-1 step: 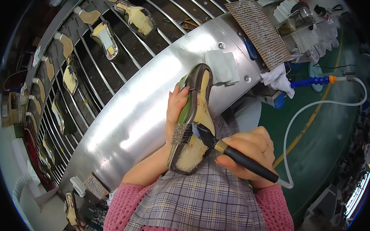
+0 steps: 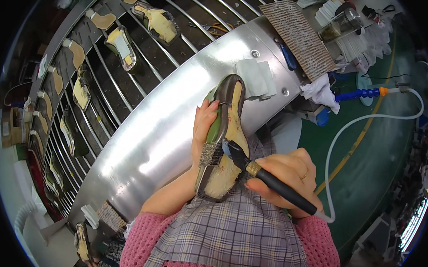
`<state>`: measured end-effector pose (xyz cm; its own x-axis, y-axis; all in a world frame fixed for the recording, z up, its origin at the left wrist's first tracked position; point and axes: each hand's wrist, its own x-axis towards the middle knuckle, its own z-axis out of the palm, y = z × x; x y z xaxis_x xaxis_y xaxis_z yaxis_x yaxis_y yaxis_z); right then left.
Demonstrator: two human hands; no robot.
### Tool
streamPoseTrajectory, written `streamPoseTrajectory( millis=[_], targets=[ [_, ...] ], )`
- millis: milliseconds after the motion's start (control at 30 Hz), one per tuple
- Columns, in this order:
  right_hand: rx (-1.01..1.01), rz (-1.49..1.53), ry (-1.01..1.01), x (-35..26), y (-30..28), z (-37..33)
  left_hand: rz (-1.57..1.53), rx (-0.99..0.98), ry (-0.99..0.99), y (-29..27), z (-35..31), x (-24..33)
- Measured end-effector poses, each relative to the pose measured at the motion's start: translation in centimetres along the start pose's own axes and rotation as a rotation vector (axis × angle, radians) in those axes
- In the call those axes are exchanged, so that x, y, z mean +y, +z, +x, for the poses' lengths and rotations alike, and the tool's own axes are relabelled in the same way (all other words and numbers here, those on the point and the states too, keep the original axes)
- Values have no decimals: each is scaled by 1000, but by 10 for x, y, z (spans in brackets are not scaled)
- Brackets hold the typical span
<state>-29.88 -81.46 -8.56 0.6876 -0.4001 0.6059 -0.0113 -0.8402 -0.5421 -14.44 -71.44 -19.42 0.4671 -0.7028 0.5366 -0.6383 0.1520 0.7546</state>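
Note:
A green shoe upper on a last (image 2: 222,129), sole side up, tilts over my lap. A pale insole shows along its middle, with dark edging and a frayed, ribbed strip across one side. My left hand (image 2: 206,123) grips its left side, fingertips over the edge; the thumb is hidden. My right hand (image 2: 288,175) is closed round the black handle of a brush (image 2: 281,188) with a brass collar. Its dark, bluish-tipped head touches the sole near the ribbed strip. A thin white hose (image 2: 329,172) runs from the handle's rear end.
A shiny metal ledge (image 2: 142,140) lies in front of me, with a folded pale cloth (image 2: 255,78) on it. Beyond, metal bars (image 2: 199,42) carry several shoes and insoles. Corrugated cardboard (image 2: 299,39) and a glass jar (image 2: 342,23) sit at the far right. Another person's hand (image 2: 93,266) shows lower left.
The rear end of the brush handle has swung slightly left and down with my right hand. The shoe and my left hand have hardly moved.

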Motion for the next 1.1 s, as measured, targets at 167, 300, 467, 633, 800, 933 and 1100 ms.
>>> streamPoseTrajectory(
  millis=[167,300,467,633,800,933,1100],
  targets=[
    [-50,43,21,-14,-7,-1,-114,-26,-89,2,-2,-6],
    [-28,43,59,7,-8,7,-92,-20,-51,3,6,0],
    [-29,123,41,2,-6,8,-112,-8,-52,5,7,0],
    [-140,311,36,0,-13,8,-117,-14,-38,9,10,-1],
    [-103,217,83,8,-18,10,-274,-34,-96,10,10,2],
    [-42,79,-4,4,-18,5,-303,-91,-245,7,7,5],
    [-41,62,-96,5,-13,-1,-223,-21,-191,14,15,10]
  ],
)
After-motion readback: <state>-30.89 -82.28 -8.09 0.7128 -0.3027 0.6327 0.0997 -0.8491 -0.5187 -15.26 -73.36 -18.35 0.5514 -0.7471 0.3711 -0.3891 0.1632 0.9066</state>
